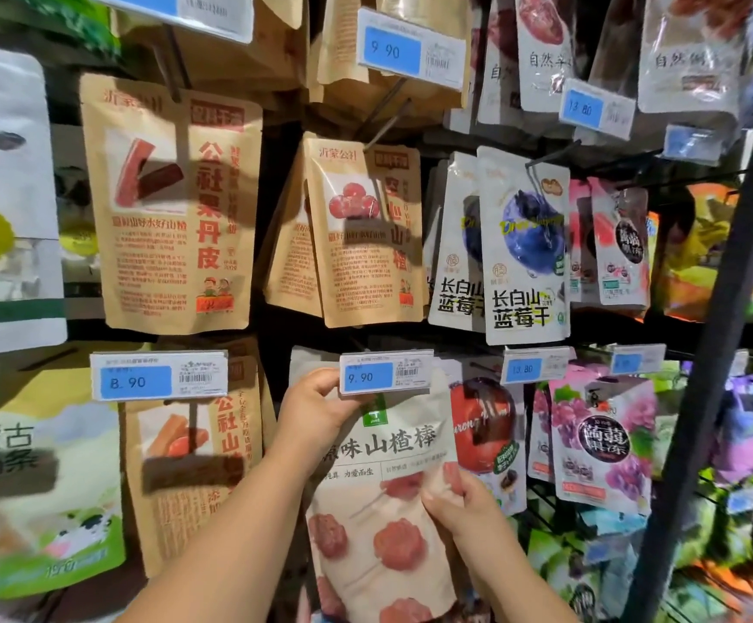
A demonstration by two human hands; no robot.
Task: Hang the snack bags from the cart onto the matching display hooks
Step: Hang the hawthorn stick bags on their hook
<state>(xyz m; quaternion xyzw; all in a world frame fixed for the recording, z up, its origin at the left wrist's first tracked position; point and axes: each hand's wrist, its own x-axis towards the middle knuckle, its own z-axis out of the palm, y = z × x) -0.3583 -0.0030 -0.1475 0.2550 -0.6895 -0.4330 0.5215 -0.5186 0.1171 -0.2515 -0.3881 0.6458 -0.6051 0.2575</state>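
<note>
Shop wall of hanging packets. Snack bag (383,510) upright, top tucked behind price tag (385,375); left hand (316,406) nearer that top, fingers pinching the tag's end; right hand (460,501) lower, fingers clamped on bag's right edge.

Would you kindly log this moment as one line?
left hand: holds price tag | right hand: grips bag | bag top: behind price tag

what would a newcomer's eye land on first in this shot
Bottom centre, two bare arms reach up: the left hand pinches the left end of the 9.90 price tag while the right hand holds the white hawthorn bag beneath it. Above them hang big brown kraft bags with red print, and to the right blueberry bags.
</note>
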